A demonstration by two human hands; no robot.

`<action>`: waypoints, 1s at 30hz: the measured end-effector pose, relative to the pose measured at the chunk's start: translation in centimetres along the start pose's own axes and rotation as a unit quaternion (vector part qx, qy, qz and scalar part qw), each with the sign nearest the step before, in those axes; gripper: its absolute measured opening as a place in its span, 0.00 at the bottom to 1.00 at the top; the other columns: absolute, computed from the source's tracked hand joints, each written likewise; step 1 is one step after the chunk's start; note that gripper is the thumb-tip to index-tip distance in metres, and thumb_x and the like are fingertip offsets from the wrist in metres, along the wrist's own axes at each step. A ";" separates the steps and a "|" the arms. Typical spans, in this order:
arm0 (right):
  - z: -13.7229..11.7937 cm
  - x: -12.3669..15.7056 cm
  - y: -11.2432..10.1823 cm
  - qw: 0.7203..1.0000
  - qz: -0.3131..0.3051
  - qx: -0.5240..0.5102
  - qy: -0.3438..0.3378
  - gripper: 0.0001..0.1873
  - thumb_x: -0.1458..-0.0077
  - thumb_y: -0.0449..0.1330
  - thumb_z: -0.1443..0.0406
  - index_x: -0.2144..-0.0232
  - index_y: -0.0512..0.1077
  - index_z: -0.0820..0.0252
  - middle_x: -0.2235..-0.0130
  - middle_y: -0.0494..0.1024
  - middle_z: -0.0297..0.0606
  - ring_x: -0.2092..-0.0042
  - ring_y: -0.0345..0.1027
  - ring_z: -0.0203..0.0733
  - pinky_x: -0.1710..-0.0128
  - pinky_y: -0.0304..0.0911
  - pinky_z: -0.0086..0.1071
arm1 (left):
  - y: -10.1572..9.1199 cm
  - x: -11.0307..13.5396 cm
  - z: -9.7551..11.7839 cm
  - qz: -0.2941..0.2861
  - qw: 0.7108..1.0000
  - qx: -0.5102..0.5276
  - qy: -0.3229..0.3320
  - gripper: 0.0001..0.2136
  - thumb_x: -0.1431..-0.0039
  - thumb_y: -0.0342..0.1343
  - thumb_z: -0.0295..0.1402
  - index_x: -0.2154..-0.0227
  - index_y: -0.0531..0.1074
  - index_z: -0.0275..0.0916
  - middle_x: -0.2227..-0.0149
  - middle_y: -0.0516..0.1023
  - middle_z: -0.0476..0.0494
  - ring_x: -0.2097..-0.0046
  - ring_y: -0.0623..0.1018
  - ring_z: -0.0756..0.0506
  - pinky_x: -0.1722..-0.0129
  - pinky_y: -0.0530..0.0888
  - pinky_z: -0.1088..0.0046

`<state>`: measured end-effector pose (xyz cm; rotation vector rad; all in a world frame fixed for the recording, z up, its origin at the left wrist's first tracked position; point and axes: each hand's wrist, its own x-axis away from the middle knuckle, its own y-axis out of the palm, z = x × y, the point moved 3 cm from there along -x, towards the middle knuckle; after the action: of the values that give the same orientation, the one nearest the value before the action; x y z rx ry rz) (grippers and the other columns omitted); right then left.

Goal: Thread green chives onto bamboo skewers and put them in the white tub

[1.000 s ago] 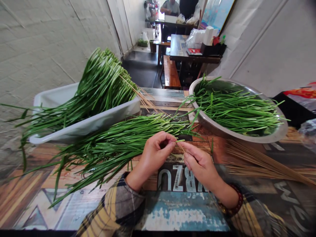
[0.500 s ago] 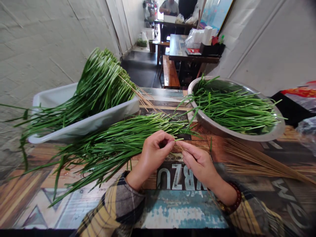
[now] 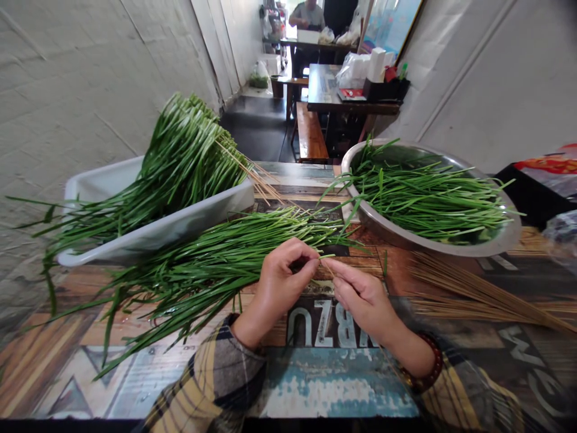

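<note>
My left hand (image 3: 282, 278) is curled shut, pinching the cut ends of a few chive stalks (image 3: 325, 257) at the near end of a long pile of chives (image 3: 211, 264) lying across the table. My right hand (image 3: 360, 294) is closed on a thin bamboo skewer (image 3: 331, 272), its tip meeting the stalk ends between both thumbs. Both hands sit at the table's middle, fingertips touching.
A white plastic tub (image 3: 112, 240) at left holds skewered chives. A steel basin (image 3: 396, 231) at right holds loose chives. Loose bamboo skewers (image 3: 473, 294) lie at right. Beyond are benches, dark tables and a seated person (image 3: 309, 12).
The hands hold nearly the same pose. The view has shifted slightly, so the tub and chives sit a little lower in the frame.
</note>
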<state>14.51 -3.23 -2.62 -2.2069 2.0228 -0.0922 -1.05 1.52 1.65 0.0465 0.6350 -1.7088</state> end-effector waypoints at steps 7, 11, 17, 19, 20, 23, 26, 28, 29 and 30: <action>0.0 -0.1 0.1 1.000 0.007 -0.017 0.013 0.21 0.43 0.55 0.62 0.49 0.74 0.58 0.75 0.74 0.35 0.73 0.66 0.37 0.76 0.63 0.29 | 0.0 0.0 0.2 -0.007 1.000 -0.003 0.017 0.07 0.45 0.55 0.23 0.76 0.73 0.37 0.74 0.73 0.48 0.70 0.72 0.50 0.69 0.68 0.76; -0.1 -0.1 0.1 1.000 0.007 -0.021 0.016 0.21 0.43 0.55 0.62 0.49 0.74 0.59 0.75 0.74 0.35 0.75 0.65 0.36 0.77 0.62 0.29 | 0.0 0.1 0.3 -0.008 1.000 -0.012 0.022 0.07 0.45 0.55 0.23 0.76 0.72 0.37 0.74 0.74 0.48 0.69 0.72 0.50 0.68 0.68 0.75; 0.0 -0.2 0.2 1.000 0.013 -0.019 0.007 0.21 0.43 0.55 0.60 0.50 0.75 0.58 0.77 0.72 0.34 0.75 0.64 0.37 0.78 0.62 0.29 | -0.1 0.0 0.3 -0.016 1.000 -0.010 0.020 0.06 0.44 0.55 0.25 0.75 0.72 0.37 0.74 0.74 0.48 0.69 0.72 0.50 0.68 0.68 0.75; 0.0 -0.2 0.2 1.000 0.010 -0.020 0.001 0.20 0.43 0.54 0.60 0.50 0.75 0.59 0.78 0.70 0.33 0.76 0.63 0.36 0.78 0.61 0.29 | -0.1 -0.1 0.3 -0.017 1.000 -0.007 0.015 0.06 0.45 0.56 0.25 0.76 0.72 0.37 0.74 0.74 0.48 0.70 0.72 0.50 0.68 0.68 0.75; 0.0 -0.3 0.2 1.000 0.007 -0.022 -0.001 0.20 0.42 0.54 0.60 0.50 0.75 0.59 0.79 0.69 0.32 0.77 0.62 0.35 0.78 0.60 0.28 | -0.2 -0.1 0.3 -0.020 1.000 -0.004 0.011 0.06 0.45 0.56 0.25 0.76 0.73 0.37 0.74 0.74 0.48 0.70 0.72 0.50 0.68 0.68 0.75; 0.1 -0.3 0.3 1.000 -0.004 -0.030 -0.002 0.18 0.41 0.54 0.60 0.51 0.74 0.59 0.79 0.67 0.30 0.78 0.59 0.33 0.79 0.57 0.27 | -0.2 -0.2 0.2 -0.027 1.000 0.008 -0.004 0.06 0.45 0.56 0.25 0.76 0.73 0.37 0.74 0.74 0.48 0.70 0.72 0.50 0.68 0.69 0.75; 0.4 -0.4 0.3 0.999 -0.013 -0.045 0.001 0.16 0.40 0.54 0.59 0.54 0.73 0.60 0.77 0.67 0.30 0.79 0.56 0.31 0.79 0.54 0.26 | -0.2 -0.2 0.2 -0.023 1.000 0.015 -0.005 0.06 0.45 0.56 0.25 0.77 0.73 0.37 0.74 0.74 0.48 0.70 0.72 0.50 0.68 0.69 0.75; 0.6 -0.4 0.4 0.998 -0.016 -0.053 0.001 0.14 0.39 0.54 0.59 0.56 0.72 0.60 0.76 0.66 0.29 0.79 0.54 0.30 0.80 0.52 0.26 | -0.2 -0.2 0.2 -0.022 1.000 0.017 0.000 0.06 0.45 0.57 0.25 0.77 0.73 0.36 0.74 0.75 0.47 0.70 0.73 0.50 0.68 0.69 0.75; 0.7 -0.4 0.4 0.998 -0.015 -0.055 0.001 0.13 0.39 0.54 0.59 0.57 0.71 0.61 0.76 0.66 0.29 0.79 0.53 0.29 0.80 0.51 0.25 | -0.2 -0.2 0.2 -0.023 1.000 0.017 0.002 0.06 0.45 0.57 0.25 0.77 0.73 0.36 0.74 0.75 0.47 0.70 0.73 0.50 0.68 0.69 0.75; 0.8 -0.5 0.4 0.998 -0.013 -0.057 0.002 0.13 0.39 0.54 0.59 0.57 0.71 0.61 0.76 0.65 0.28 0.79 0.52 0.29 0.81 0.51 0.25 | -0.2 -0.2 0.2 -0.025 1.000 0.017 0.003 0.06 0.45 0.57 0.25 0.77 0.73 0.36 0.74 0.75 0.47 0.70 0.73 0.50 0.68 0.69 0.75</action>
<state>14.15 -2.75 -3.43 -2.3015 2.0494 0.0163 -1.09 1.60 1.95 0.0610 0.6157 -1.7683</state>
